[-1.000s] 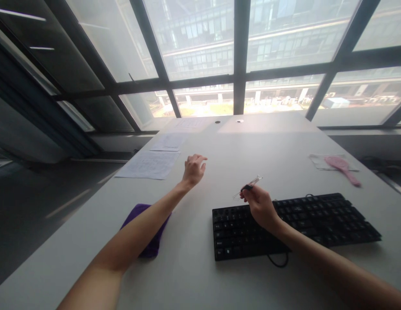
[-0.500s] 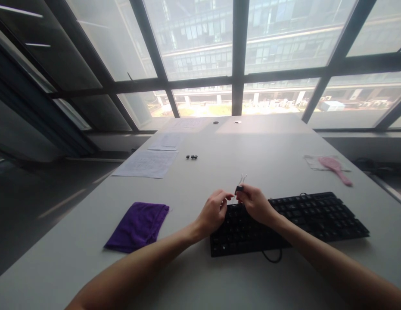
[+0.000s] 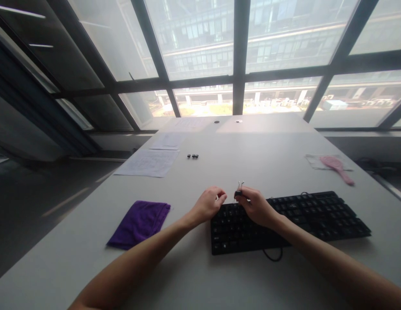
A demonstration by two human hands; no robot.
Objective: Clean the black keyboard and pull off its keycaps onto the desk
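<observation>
Desk [image 3: 271,146]: one keyboard [image 3: 310,215], one tool [image 3: 240,186], three keycaps [image 3: 192,156]

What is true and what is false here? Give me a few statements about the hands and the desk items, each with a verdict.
1. The right hand holds a small wire tool. True.
2. The cloth lies on the keyboard. False: it lies on the table, left of the keyboard and apart from it.
3. The left hand holds the brush. False: the brush lies far right on the table, and the left hand is by the keyboard's top left corner.
4. Small black pieces lie right of the papers. True.
</observation>
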